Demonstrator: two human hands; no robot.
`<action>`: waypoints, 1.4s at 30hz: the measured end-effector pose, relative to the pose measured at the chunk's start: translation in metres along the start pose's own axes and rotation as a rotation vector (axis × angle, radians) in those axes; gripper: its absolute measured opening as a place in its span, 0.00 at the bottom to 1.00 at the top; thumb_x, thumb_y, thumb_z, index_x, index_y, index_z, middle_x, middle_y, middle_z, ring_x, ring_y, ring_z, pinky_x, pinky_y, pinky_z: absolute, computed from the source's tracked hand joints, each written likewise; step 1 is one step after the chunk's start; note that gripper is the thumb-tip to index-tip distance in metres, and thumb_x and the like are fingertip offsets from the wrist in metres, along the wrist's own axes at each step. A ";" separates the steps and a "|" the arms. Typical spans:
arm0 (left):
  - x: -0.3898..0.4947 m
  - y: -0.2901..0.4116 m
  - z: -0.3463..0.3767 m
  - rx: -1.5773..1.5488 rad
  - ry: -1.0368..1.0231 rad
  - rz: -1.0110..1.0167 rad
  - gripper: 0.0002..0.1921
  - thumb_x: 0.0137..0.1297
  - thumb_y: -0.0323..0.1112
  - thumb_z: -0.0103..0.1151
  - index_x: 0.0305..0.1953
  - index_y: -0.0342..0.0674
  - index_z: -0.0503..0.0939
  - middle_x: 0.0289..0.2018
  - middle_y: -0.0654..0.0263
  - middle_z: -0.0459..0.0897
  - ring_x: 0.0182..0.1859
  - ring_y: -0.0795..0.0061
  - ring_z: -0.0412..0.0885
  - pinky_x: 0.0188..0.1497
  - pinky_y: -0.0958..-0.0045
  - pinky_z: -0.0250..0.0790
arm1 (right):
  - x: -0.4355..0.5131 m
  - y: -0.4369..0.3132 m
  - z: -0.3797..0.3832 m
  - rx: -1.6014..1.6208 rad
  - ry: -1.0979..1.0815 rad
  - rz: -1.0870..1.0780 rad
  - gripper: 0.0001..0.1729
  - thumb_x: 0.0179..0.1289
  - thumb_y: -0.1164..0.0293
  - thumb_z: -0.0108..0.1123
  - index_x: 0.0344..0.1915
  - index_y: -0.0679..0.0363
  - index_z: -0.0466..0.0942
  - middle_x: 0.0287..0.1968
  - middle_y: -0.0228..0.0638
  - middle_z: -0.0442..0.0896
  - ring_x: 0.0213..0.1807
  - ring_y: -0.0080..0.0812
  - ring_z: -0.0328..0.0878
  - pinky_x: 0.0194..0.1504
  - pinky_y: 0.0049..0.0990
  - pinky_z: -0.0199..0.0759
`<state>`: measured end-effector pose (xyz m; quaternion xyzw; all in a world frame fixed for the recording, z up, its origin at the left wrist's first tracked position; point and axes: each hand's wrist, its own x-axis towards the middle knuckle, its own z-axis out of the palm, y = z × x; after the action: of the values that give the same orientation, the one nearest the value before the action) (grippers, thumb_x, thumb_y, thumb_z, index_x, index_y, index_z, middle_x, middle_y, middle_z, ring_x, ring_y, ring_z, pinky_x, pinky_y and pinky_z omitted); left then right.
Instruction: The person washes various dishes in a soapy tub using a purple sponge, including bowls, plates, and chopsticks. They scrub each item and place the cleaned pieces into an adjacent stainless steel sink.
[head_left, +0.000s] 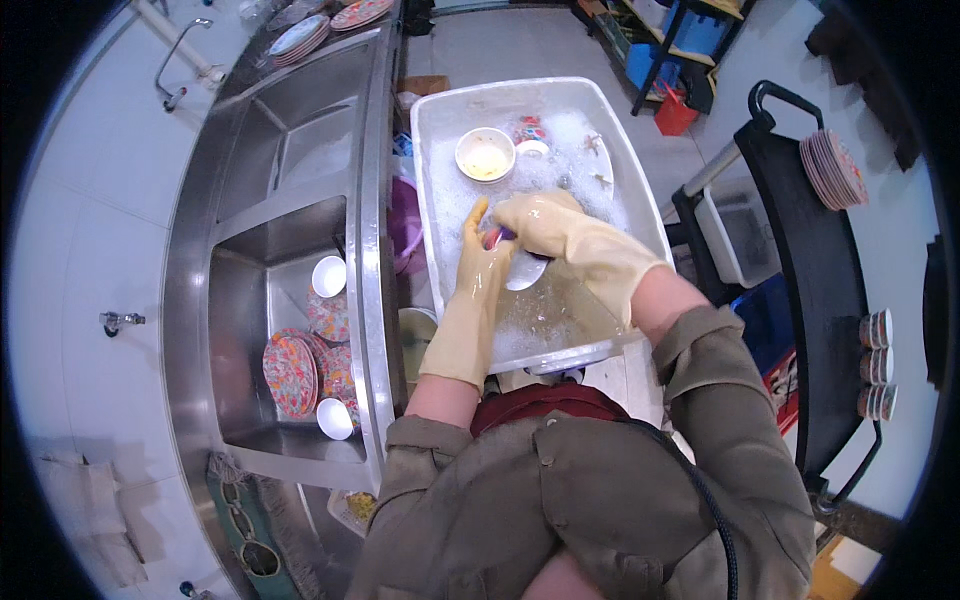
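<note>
My left hand (484, 251), in a wet cream rubber glove, grips a small bowl with a white surface (527, 274) over the soapy water in a large white plastic tub (429, 225). A red and purple patch shows by its fingers; whether it is the bowl's pattern or a cloth I cannot tell. My right hand (546, 217), gloved alike, bends over the bowl from the far side, its fingers hidden. Beyond them a white bowl (486, 155) with yellowish food residue floats upright. Next to it a floral bowl (530, 131) and a white plate (596, 166) lie partly under foam.
Left of the tub stands a steel double sink (281, 217); its near basin holds floral plates (290, 375) and white-lined bowls (330, 276). A black trolley (795, 225) at right carries stacked plates (832, 169) and bowls (876, 367). Shelving (667, 45) stands beyond.
</note>
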<state>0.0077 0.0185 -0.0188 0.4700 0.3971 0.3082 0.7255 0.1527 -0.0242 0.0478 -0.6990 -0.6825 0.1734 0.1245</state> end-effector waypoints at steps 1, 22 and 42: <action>0.009 -0.008 -0.003 0.005 -0.043 0.001 0.47 0.60 0.14 0.63 0.80 0.45 0.59 0.56 0.62 0.82 0.52 0.73 0.81 0.58 0.75 0.74 | 0.003 -0.021 -0.024 -0.107 -0.143 -0.124 0.11 0.62 0.65 0.66 0.43 0.53 0.88 0.45 0.42 0.91 0.50 0.48 0.89 0.51 0.43 0.81; -0.003 0.012 -0.008 0.167 0.173 0.164 0.34 0.62 0.16 0.62 0.71 0.43 0.71 0.41 0.67 0.80 0.39 0.78 0.80 0.43 0.77 0.74 | -0.055 0.005 0.075 1.393 -0.196 0.614 0.20 0.71 0.53 0.73 0.45 0.59 0.83 0.32 0.38 0.85 0.27 0.34 0.81 0.25 0.36 0.72; 0.004 -0.017 -0.017 0.616 0.078 -0.077 0.37 0.72 0.63 0.64 0.64 0.34 0.75 0.51 0.54 0.86 0.52 0.70 0.83 0.55 0.68 0.76 | -0.024 -0.008 0.086 1.602 0.144 0.571 0.15 0.78 0.69 0.63 0.58 0.65 0.79 0.52 0.37 0.86 0.48 0.29 0.84 0.56 0.32 0.78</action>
<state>-0.0040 0.0234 -0.0396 0.6401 0.5169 0.1635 0.5444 0.1100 -0.0534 -0.0251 -0.5545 -0.1417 0.5838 0.5758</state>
